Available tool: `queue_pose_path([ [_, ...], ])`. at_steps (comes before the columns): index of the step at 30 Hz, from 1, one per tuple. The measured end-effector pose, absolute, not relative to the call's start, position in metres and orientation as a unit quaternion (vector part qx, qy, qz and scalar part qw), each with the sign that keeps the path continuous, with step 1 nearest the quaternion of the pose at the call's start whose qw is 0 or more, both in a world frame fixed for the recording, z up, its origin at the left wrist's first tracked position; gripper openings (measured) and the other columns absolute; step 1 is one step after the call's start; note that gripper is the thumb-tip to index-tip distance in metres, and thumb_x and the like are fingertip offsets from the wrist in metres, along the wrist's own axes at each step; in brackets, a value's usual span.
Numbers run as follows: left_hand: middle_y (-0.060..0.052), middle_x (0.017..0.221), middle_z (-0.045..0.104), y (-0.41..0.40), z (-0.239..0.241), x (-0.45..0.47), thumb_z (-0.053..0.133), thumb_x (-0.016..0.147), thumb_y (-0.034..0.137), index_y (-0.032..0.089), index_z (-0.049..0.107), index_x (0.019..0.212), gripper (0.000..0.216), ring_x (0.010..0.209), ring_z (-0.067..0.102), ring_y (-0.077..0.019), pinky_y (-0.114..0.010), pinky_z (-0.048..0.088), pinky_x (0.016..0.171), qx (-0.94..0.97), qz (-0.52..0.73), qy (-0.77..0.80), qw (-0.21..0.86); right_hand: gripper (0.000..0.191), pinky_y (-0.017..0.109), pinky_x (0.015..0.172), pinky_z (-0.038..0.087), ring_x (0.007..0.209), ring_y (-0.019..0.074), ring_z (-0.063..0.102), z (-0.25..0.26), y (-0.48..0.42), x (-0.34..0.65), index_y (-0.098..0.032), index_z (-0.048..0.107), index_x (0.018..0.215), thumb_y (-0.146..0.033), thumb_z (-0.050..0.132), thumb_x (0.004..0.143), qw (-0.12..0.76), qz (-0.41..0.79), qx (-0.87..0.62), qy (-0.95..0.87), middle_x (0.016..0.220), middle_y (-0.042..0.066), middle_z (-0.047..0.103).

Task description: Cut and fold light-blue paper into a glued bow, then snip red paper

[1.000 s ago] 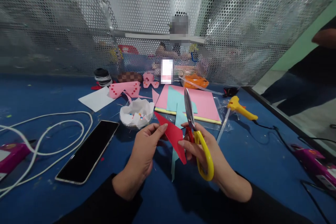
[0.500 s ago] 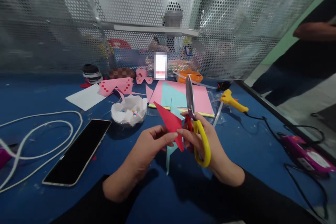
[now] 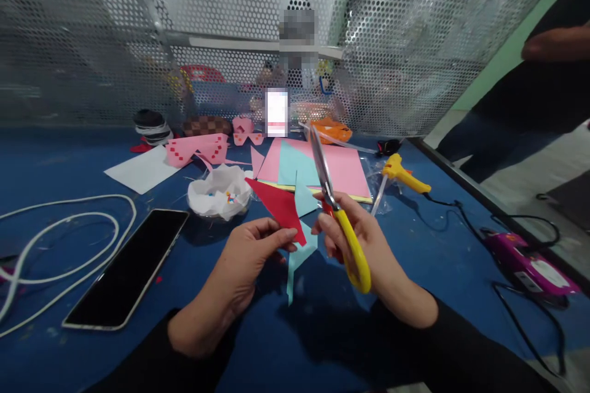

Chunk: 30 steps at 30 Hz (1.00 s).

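Note:
My left hand [image 3: 242, 261] pinches a red paper triangle [image 3: 275, 204] by its near corner, holding it above the blue table [image 3: 69, 172]. My right hand [image 3: 369, 245] grips yellow-handled scissors [image 3: 338, 215], blades closed and pointing up and away, just right of the red paper. A light blue paper strip [image 3: 297, 255] lies on the table beneath both hands.
A black phone [image 3: 126, 267] and a white cable [image 3: 59, 239] lie at left. A white crumpled bowl [image 3: 219, 191], pink and blue paper sheets [image 3: 318, 166], a yellow glue gun [image 3: 405, 173] and a purple tool [image 3: 530, 261] surround me. Mesh screen [image 3: 230, 24] behind; a person stands at right.
My right hand let go of the red paper and tilted the scissors left. The left hand carried the red triangle leftward and keeps it alone.

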State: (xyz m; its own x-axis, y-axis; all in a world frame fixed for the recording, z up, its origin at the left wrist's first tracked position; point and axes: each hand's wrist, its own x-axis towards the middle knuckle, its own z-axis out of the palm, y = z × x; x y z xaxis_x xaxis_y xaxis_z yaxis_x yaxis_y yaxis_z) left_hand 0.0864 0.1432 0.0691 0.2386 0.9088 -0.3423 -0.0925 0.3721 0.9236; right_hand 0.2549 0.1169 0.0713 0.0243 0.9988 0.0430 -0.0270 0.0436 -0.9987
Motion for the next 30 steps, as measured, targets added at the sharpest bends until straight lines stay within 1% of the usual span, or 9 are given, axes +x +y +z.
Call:
queue_pose_path([
  [3, -0.001, 0.065, 0.069, 0.147, 0.074, 0.082, 0.082, 0.062, 0.027, 0.015, 0.068, 0.067, 0.019, 0.062, 0.061, -0.0121, -0.020, 0.042, 0.053, 0.385, 0.432, 0.497, 0.646, 0.047, 0.025, 0.055, 0.039, 0.062, 0.0119, 0.046, 0.075, 0.108, 0.268, -0.023, 0.055, 0.111, -0.052, 0.074, 0.079, 0.470, 0.488, -0.475, -0.561, 0.074, -0.004, 0.054],
  [5, -0.002, 0.067, 0.070, 0.148, 0.077, 0.080, 0.082, 0.061, 0.025, 0.014, 0.069, 0.068, 0.019, 0.063, 0.062, -0.0120, -0.019, 0.042, 0.052, 0.374, 0.459, 0.497, 0.635, 0.047, 0.026, 0.061, 0.039, 0.070, 0.0142, 0.046, 0.077, 0.103, 0.279, -0.025, 0.055, 0.114, -0.053, 0.071, 0.081, 0.422, 0.481, -0.479, -0.601, 0.079, -0.003, 0.051],
  [8, -0.002, 0.070, 0.071, 0.149, 0.080, 0.077, 0.082, 0.062, 0.024, 0.014, 0.070, 0.071, 0.018, 0.063, 0.061, -0.0116, -0.019, 0.042, 0.052, 0.370, 0.482, 0.486, 0.628, 0.048, 0.026, 0.058, 0.033, 0.068, 0.0143, 0.039, 0.081, 0.102, 0.290, -0.024, 0.058, 0.110, -0.059, 0.070, 0.080, 0.338, 0.475, -0.487, -0.650, 0.077, -0.004, 0.044],
  [11, -0.002, 0.067, 0.070, 0.148, 0.081, 0.076, 0.081, 0.062, 0.021, 0.013, 0.069, 0.071, 0.017, 0.063, 0.061, -0.0114, -0.018, 0.043, 0.052, 0.359, 0.496, 0.482, 0.627, 0.050, 0.026, 0.057, 0.030, 0.067, 0.0145, 0.036, 0.085, 0.103, 0.291, -0.022, 0.058, 0.102, -0.065, 0.067, 0.079, 0.292, 0.499, -0.484, -0.657, 0.076, -0.004, 0.042],
  [13, -0.001, 0.066, 0.069, 0.148, 0.082, 0.076, 0.080, 0.063, 0.020, 0.013, 0.069, 0.071, 0.016, 0.063, 0.062, -0.0113, -0.018, 0.043, 0.053, 0.351, 0.500, 0.480, 0.629, 0.050, 0.027, 0.060, 0.031, 0.069, 0.0150, 0.037, 0.086, 0.104, 0.288, -0.021, 0.058, 0.099, -0.066, 0.067, 0.078, 0.286, 0.518, -0.478, -0.649, 0.077, -0.003, 0.044],
  [16, -0.001, 0.067, 0.071, 0.148, 0.082, 0.077, 0.078, 0.065, 0.019, 0.014, 0.069, 0.078, 0.016, 0.061, 0.062, -0.0105, -0.018, 0.043, 0.052, 0.353, 0.507, 0.468, 0.632, 0.046, 0.027, 0.062, 0.032, 0.071, 0.0151, 0.038, 0.086, 0.104, 0.285, -0.021, 0.058, 0.097, -0.062, 0.068, 0.080, 0.287, 0.536, -0.465, -0.643, 0.079, -0.003, 0.045],
  [20, 0.000, 0.064, 0.071, 0.147, 0.079, 0.078, 0.076, 0.068, 0.017, 0.015, 0.068, 0.081, 0.015, 0.061, 0.064, -0.0112, -0.018, 0.044, 0.052, 0.365, 0.508, 0.463, 0.628, 0.043, 0.026, 0.059, 0.029, 0.067, 0.0138, 0.035, 0.084, 0.103, 0.284, -0.021, 0.057, 0.092, -0.062, 0.066, 0.081, 0.283, 0.544, -0.460, -0.642, 0.076, -0.004, 0.042],
  [25, -0.002, 0.070, 0.075, 0.146, 0.078, 0.078, 0.078, 0.069, 0.020, 0.015, 0.067, 0.086, 0.021, 0.065, 0.067, -0.0113, -0.017, 0.045, 0.053, 0.392, 0.506, 0.462, 0.614, 0.047, 0.026, 0.056, 0.026, 0.065, 0.0131, 0.031, 0.083, 0.103, 0.285, -0.020, 0.057, 0.091, -0.065, 0.064, 0.081, 0.268, 0.526, -0.469, -0.656, 0.073, -0.005, 0.039],
  [30, -0.003, 0.071, 0.075, 0.147, 0.077, 0.079, 0.078, 0.069, 0.019, 0.014, 0.067, 0.090, 0.024, 0.066, 0.068, -0.0119, -0.016, 0.047, 0.055, 0.389, 0.506, 0.461, 0.617, 0.047, 0.026, 0.057, 0.028, 0.066, 0.0135, 0.034, 0.081, 0.101, 0.285, -0.020, 0.059, 0.089, -0.066, 0.063, 0.082, 0.265, 0.539, -0.466, -0.650, 0.075, -0.003, 0.045],
])
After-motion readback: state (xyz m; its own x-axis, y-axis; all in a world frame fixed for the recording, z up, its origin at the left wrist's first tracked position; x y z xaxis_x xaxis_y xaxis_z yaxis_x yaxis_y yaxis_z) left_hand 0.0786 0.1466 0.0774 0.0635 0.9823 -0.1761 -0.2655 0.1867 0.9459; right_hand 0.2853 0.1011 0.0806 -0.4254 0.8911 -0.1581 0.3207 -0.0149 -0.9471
